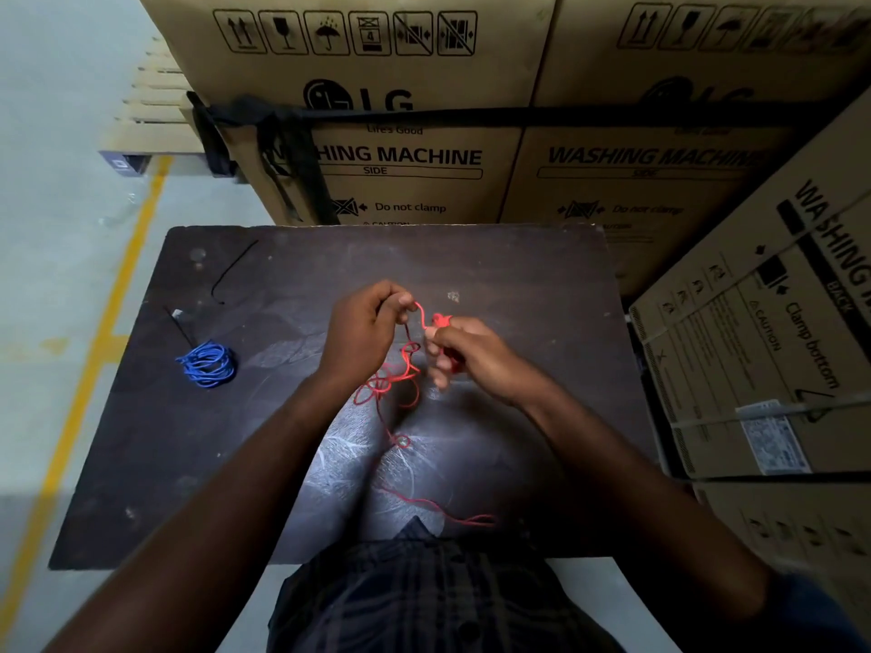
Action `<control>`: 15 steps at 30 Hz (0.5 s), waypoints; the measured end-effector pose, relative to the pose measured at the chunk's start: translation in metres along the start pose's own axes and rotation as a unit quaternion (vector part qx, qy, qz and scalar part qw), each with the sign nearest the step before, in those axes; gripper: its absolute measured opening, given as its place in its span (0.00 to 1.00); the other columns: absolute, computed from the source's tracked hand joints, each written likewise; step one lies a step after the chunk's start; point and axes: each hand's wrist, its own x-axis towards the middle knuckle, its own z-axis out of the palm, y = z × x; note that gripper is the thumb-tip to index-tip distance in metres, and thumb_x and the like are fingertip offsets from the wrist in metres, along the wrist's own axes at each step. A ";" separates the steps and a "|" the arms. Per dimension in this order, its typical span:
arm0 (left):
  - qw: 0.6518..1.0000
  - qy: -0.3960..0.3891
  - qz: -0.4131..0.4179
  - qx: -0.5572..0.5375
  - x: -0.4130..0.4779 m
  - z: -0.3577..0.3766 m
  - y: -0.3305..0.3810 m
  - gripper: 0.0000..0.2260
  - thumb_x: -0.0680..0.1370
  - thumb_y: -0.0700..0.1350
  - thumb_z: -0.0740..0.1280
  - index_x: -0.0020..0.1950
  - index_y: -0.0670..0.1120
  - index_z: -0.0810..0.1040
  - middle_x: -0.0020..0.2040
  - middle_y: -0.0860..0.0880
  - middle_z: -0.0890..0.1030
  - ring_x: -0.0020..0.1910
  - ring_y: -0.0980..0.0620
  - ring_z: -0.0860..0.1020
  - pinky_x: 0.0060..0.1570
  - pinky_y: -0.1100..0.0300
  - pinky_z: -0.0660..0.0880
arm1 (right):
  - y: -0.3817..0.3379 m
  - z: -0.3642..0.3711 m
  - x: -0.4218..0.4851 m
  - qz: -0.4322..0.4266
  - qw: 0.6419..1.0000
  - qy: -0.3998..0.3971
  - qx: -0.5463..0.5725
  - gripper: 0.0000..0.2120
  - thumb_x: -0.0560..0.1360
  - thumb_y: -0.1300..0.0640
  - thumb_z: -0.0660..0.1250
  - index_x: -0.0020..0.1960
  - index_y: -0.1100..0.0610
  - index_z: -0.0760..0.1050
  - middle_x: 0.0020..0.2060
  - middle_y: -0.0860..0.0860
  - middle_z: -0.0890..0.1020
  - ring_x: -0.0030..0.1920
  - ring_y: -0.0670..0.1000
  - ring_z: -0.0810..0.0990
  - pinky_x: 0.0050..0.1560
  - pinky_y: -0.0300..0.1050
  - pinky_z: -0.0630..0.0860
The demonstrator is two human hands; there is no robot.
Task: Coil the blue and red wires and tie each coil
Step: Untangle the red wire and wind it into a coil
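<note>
Left hand (365,329): fingers curled in, thumb and forefinger pinching a strand of the red wire (440,320) at its top bend.
Right hand (471,358): fingers partly curled, holding a few turns of the red wire wound round its fingertips; the lower fingers hang looser.
Red wire: a short span runs between the two hands, which are close together. The rest drops below them in a loose tangle and trails across the table (518,285) toward the person.
Blue coil (207,363): wound up, lying on the table well to the left of the left hand, with a black tie (181,327) touching its upper edge.
Second black tie (233,268): loose on the table beyond the blue coil.
Behind: cardboard boxes (400,157).
</note>
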 end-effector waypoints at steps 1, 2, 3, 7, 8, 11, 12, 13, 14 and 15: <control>1.000 -0.001 0.019 0.005 0.002 0.000 0.000 0.09 0.80 0.44 0.63 0.41 0.50 0.78 0.35 0.53 0.80 0.36 0.58 0.79 0.41 0.62 0.74 | -0.002 0.003 -0.001 0.023 0.998 -0.033 0.058 0.13 0.81 0.60 0.55 0.37 0.58 0.67 0.26 0.51 0.68 0.25 0.51 0.71 0.30 0.43 0.70; 0.999 -0.001 0.039 0.012 0.004 0.001 0.001 0.09 0.80 0.43 0.63 0.41 0.49 0.78 0.35 0.53 0.80 0.36 0.57 0.79 0.41 0.59 0.75 | -0.004 0.005 -0.004 0.039 0.991 -0.066 0.108 0.13 0.81 0.58 0.55 0.38 0.57 0.67 0.27 0.51 0.67 0.26 0.51 0.71 0.30 0.44 0.70; 0.998 -0.001 0.058 0.018 0.005 0.000 0.001 0.09 0.80 0.42 0.63 0.41 0.48 0.78 0.36 0.53 0.80 0.37 0.56 0.79 0.42 0.58 0.75 | -0.007 0.005 -0.005 0.050 0.983 -0.095 0.147 0.13 0.81 0.56 0.55 0.38 0.56 0.67 0.27 0.51 0.67 0.27 0.51 0.70 0.30 0.44 0.70; 0.992 -0.012 0.113 0.047 0.005 -0.003 0.005 0.10 0.82 0.46 0.60 0.43 0.47 0.76 0.36 0.59 0.76 0.36 0.65 0.75 0.41 0.69 0.69 | -0.022 0.004 -0.008 0.036 0.950 -0.155 0.269 0.13 0.80 0.53 0.54 0.38 0.54 0.66 0.27 0.47 0.66 0.27 0.48 0.69 0.29 0.41 0.71; 0.991 -0.018 0.122 0.055 0.004 -0.002 0.006 0.12 0.82 0.48 0.58 0.43 0.45 0.76 0.35 0.59 0.74 0.35 0.66 0.73 0.40 0.73 0.66 | -0.027 0.003 -0.008 0.025 0.936 -0.166 0.309 0.13 0.80 0.53 0.54 0.38 0.54 0.66 0.27 0.47 0.67 0.27 0.47 0.69 0.29 0.40 0.71; 0.988 -0.041 0.133 0.069 -0.003 0.008 0.008 0.12 0.80 0.48 0.59 0.42 0.42 0.74 0.34 0.56 0.71 0.32 0.61 0.68 0.35 0.70 0.62 | -0.042 -0.002 -0.006 -0.017 0.886 -0.178 0.429 0.13 0.80 0.54 0.52 0.38 0.54 0.67 0.27 0.47 0.68 0.28 0.46 0.69 0.30 0.39 0.71; 0.989 -0.051 0.125 0.056 -0.004 0.013 0.010 0.09 0.80 0.46 0.60 0.43 0.43 0.74 0.34 0.56 0.72 0.32 0.61 0.69 0.35 0.69 0.63 | -0.046 -0.003 -0.005 -0.028 0.866 -0.174 0.467 0.13 0.80 0.55 0.52 0.39 0.55 0.68 0.28 0.48 0.69 0.28 0.46 0.70 0.31 0.39 0.71; 0.991 -0.060 0.111 0.035 -0.006 0.017 0.012 0.06 0.80 0.43 0.61 0.45 0.44 0.74 0.34 0.57 0.74 0.32 0.62 0.71 0.36 0.69 0.65 | -0.049 -0.003 -0.003 -0.037 0.848 -0.162 0.503 0.13 0.81 0.56 0.52 0.39 0.56 0.68 0.28 0.49 0.70 0.29 0.47 0.70 0.32 0.40 0.71; 0.993 -0.062 0.097 0.016 -0.006 0.021 0.014 0.05 0.80 0.41 0.62 0.46 0.43 0.75 0.34 0.57 0.76 0.32 0.64 0.73 0.36 0.68 0.67 | -0.051 -0.003 -0.002 -0.046 0.834 -0.144 0.531 0.13 0.81 0.56 0.52 0.40 0.57 0.68 0.29 0.49 0.71 0.30 0.47 0.71 0.33 0.40 0.71; 0.995 -0.058 0.085 0.000 -0.006 0.024 0.016 0.05 0.80 0.39 0.62 0.47 0.42 0.76 0.34 0.57 0.77 0.31 0.63 0.74 0.36 0.67 0.68 | -0.053 -0.003 -0.001 -0.054 0.825 -0.122 0.550 0.13 0.81 0.57 0.52 0.40 0.57 0.68 0.29 0.50 0.71 0.31 0.48 0.71 0.34 0.41 0.71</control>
